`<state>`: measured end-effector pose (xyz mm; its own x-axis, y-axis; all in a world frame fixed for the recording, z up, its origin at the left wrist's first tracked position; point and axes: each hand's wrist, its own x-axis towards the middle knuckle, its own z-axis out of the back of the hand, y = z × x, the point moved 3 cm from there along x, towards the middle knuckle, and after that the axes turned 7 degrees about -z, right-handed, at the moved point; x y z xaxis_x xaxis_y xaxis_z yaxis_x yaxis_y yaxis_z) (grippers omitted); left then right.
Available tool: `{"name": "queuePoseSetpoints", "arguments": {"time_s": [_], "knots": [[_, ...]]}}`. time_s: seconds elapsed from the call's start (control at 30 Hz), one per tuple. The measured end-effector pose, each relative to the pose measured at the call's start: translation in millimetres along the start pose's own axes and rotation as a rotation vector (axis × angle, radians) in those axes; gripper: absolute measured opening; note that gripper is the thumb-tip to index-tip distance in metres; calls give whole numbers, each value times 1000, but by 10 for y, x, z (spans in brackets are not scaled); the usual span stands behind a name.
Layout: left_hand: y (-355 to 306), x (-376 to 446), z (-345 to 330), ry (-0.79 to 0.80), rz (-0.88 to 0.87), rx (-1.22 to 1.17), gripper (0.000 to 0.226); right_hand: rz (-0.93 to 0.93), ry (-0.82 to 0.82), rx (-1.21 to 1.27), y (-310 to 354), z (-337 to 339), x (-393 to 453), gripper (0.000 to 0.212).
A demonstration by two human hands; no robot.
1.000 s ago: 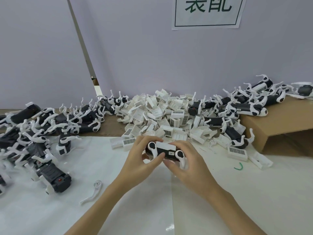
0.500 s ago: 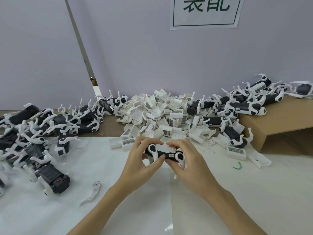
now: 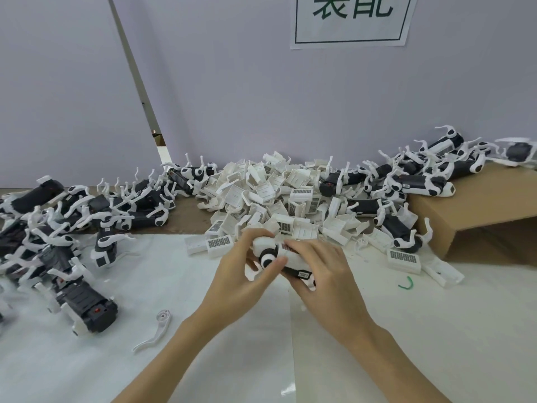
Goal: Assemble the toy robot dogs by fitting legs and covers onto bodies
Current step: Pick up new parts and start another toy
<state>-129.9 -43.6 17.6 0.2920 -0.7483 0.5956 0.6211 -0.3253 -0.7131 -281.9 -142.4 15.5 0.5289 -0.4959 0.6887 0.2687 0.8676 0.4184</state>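
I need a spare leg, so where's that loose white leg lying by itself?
In the head view, the loose white leg lies on the white sheet, left of the left forearm, just right of the nearest black toy dog body.

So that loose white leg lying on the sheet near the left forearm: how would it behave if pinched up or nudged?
The loose white leg looks like thin moulded plastic, so probably very light and fairly stiff, perhaps springy along its narrow curved shank. It lies flat on the smooth white sheet, so a nudge would likely slide or spin it rather than roll it. Its slim tip might snap if bent hard.
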Motion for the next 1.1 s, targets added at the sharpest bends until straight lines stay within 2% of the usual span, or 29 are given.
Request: {"name": "queuePoseSetpoints", "arguments": {"time_s": [0.1,0.13,0.27,0.33,0.43,0.47,0.53,0.63,0.8,0.9,0.97,1.03,1.1], "knots": [[-19,41,95,44,-56,-67,43,-177,222,344,-83,-21,-5,55],[-17,55,128,74,-78,-74,46,-190,260,371,-106,-18,2,53],[82,65,181,219,-132,-6,43,-134,291,131,-238,-15,31,40],[122,50,163,212,-112,11,49,-146,260,67,-253,-15,37,42],[155,19,111,132,-14,-26,72,-99,191,16,-205,-25,13,45],[160,13,91,111,15,-32,70,-81,170,12,-180,-32,6,45],[164,5,70,70,5,12,53,-54,136,4,-142,-23,7,43],[128,16,75,-1,-21,29,31,-104,134,51,-151,-5,12,44],[68,5,83,-55,-59,47,24,-116,110,157,-144,19,32,23],[36,32,70,-69,19,52,27,-246,193,278,-168,50,56,26],[49,37,63,-58,82,94,33,-377,240,548,-167,58,56,25],[54,15,69,4,63,170,41,-536,285,759,-165,47,42,29],[50,-5,68,108,36,70,48,-652,322,864,-166,21,31,26]]}}
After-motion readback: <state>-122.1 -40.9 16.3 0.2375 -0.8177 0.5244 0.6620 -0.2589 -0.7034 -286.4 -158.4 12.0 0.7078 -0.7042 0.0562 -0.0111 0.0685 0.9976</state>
